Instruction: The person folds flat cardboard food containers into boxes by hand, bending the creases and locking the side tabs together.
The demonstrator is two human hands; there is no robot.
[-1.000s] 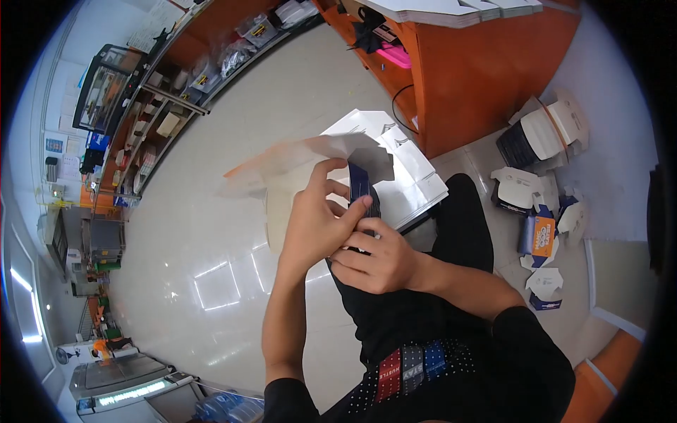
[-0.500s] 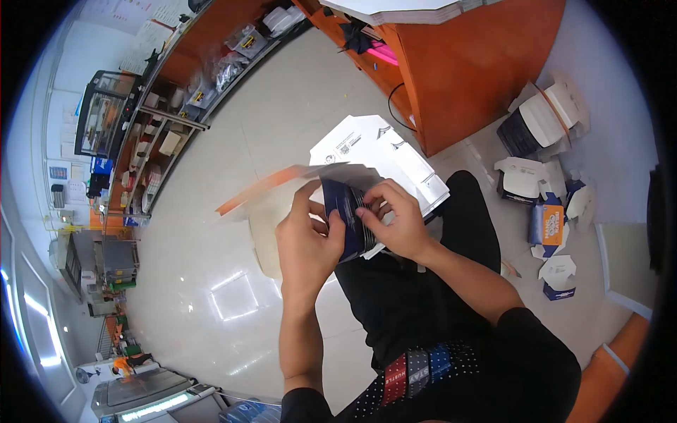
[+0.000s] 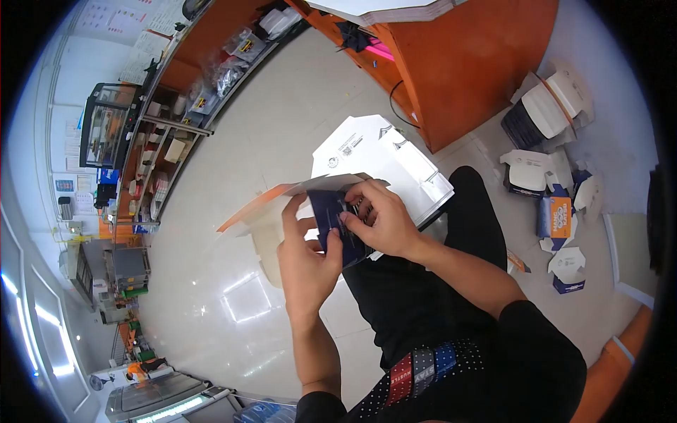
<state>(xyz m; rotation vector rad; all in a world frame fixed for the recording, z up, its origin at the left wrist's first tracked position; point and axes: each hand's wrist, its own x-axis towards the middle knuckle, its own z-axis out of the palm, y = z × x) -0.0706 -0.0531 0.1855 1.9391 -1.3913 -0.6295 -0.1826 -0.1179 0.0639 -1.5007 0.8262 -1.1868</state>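
floor (image 3: 271,123): pale, glossy tile with visible joints; a bright rectangular reflection (image 3: 247,299) lies at left of centre. right side: pale wall (image 3: 617,151). upper right: orange-brown cabinet (image 3: 472,67), front partly open. upper left: shelving unit (image 3: 192,49) with orange-brown back panel; glass-fronted display case (image 3: 109,123) adjacent. far left: white wall (image 3: 81,74) with posted sheets (image 3: 144,58); elongated bright lights (image 3: 46,316) below.

Showing the broad face of the dark blue cardboard (image 3: 324,211) now, seen a second ago as a narrow strip. Gripping it from opposite sides with left hand (image 3: 308,266) and right hand (image 3: 386,223), bunched together then. Also baring a printed code (image 3: 346,151) on the white cardboard (image 3: 377,144).
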